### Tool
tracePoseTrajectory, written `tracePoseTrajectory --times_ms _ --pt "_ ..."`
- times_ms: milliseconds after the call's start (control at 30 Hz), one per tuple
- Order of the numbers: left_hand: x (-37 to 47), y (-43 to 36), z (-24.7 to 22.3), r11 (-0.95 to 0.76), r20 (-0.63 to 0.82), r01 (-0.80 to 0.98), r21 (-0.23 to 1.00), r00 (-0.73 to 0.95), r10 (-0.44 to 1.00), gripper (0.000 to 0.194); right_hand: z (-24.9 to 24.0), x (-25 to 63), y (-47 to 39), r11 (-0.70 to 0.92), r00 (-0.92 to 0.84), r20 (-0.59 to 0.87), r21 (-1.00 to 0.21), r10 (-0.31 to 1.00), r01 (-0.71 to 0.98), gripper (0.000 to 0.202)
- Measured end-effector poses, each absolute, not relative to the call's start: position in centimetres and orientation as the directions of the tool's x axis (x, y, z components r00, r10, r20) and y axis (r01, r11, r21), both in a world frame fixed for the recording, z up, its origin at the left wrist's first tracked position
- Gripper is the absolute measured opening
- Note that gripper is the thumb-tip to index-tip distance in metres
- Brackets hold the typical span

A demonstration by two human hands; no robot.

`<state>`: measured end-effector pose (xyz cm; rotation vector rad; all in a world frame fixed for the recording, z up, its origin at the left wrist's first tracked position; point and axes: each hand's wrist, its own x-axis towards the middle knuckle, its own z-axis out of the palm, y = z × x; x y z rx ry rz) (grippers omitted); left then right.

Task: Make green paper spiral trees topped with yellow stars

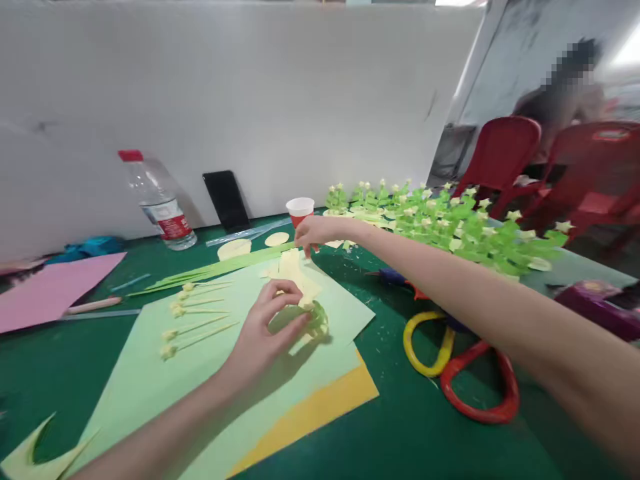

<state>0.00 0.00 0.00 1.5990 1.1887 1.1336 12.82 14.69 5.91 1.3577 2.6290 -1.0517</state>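
Note:
My left hand (267, 327) pinches a small paper flower (317, 319) with curled green leaves between thumb and fingers, over a light green sheet (210, 380). Farther off, my right hand (316, 232) reaches down in front of a red paper cup (301, 209). Its fingers are bent together at the end of long green paper strips (225, 267); whatever is between them is hidden. Pale yellow paper pieces (295, 270) lie between both hands. Several paper flower buds on thin stems (200, 327) rest on the sheet, left of my left hand.
Scissors (483, 387) with red and yellow handles lie under my right forearm. Many finished paper flowers (450, 227) stand at the back right. A water bottle (163, 207) and a phone (227, 200) are by the white wall. Pink paper (65, 287) lies left.

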Motion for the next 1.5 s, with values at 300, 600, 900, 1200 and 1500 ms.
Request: tracePoseTrajectory --times_ms 300,600,900,1200,1500 --pt "0.0 -0.2 -0.1 -0.223 0.189 0.207 0.953 0.169 0.967 0.01 5.4 14.5 12.4 0.316 -0.552 -0.314 -0.563 0.773 0.764 0.026" --pt "-0.3 -0.1 -0.2 -0.233 0.192 0.217 0.948 0.192 0.962 0.011 5.2 14.5 12.0 0.243 -0.511 -0.415 -0.546 0.753 0.802 0.025" --pt "0.0 -0.2 -0.1 -0.246 0.211 0.247 0.937 0.161 0.964 0.013 4.9 13.9 11.9 0.158 -0.434 -0.33 -0.615 0.838 0.773 0.022" --pt "-0.5 0.1 -0.1 -0.259 0.197 0.286 0.922 0.229 0.953 0.012 3.7 12.4 12.4 0.099 -0.34 -0.205 -0.711 0.918 0.696 0.024" --pt "-0.6 0.1 -0.1 -0.287 0.207 0.345 0.894 0.252 0.946 0.016 3.2 11.6 13.1 0.117 -0.239 -0.082 -0.692 0.967 0.712 0.028"
